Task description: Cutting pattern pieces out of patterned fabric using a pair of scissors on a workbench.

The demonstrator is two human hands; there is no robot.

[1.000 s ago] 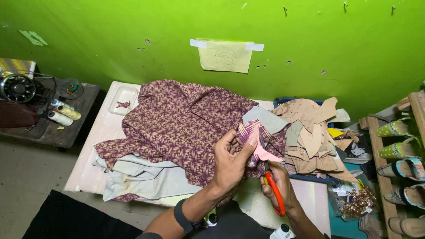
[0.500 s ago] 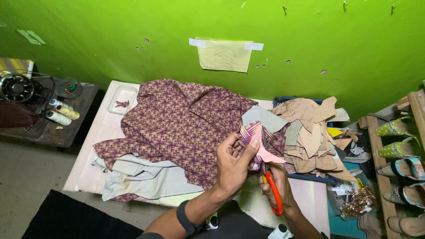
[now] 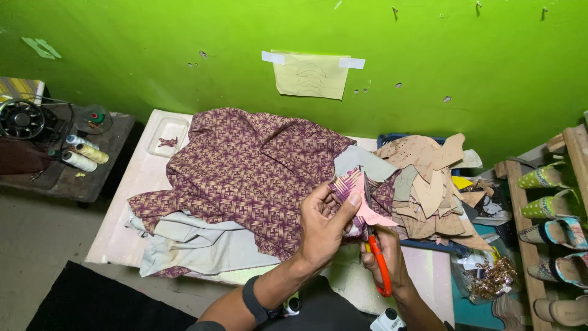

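My left hand [image 3: 324, 224] pinches a small piece of maroon patterned fabric [image 3: 346, 182] backed by a pink paper pattern [image 3: 371, 211], held up over the table. My right hand [image 3: 383, 257] grips orange-handled scissors [image 3: 381, 266], whose blades reach up into the piece just under my left thumb. A black band sits on my left wrist. Beneath and to the left lies a large spread of the same maroon patterned cloth [image 3: 245, 171] over grey fabric [image 3: 202, 239].
A white table [image 3: 131, 202] stands against a green wall with a taped paper pattern [image 3: 311, 75]. Brown cardboard cutouts [image 3: 429, 184] are piled at right. A shoe rack [image 3: 551, 227] is at far right. Thread spools [image 3: 82, 154] and a sewing machine wheel [image 3: 21, 119] sit left.
My hands and the small fabric piece have shifted slightly lower and to the right. The scissors stay at the piece's lower edge.
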